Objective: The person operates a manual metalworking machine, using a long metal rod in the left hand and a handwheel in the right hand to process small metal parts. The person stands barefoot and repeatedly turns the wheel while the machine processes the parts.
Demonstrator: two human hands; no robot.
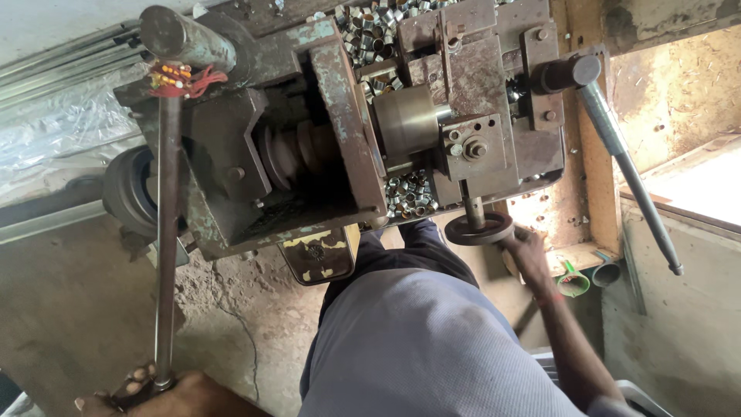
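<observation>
Head view: my left hand (150,394) wraps the long lever (165,232) low for leverage, my right hand (529,251) seemingly grips the handwheel (480,229) on the rusty machine (324,131) between them.

The machine body (340,100) is rusty brown with pale green paint patches. Red thread (185,79) wraps the grey lever (165,232). The small rings (407,193) are shiny silver.
</observation>
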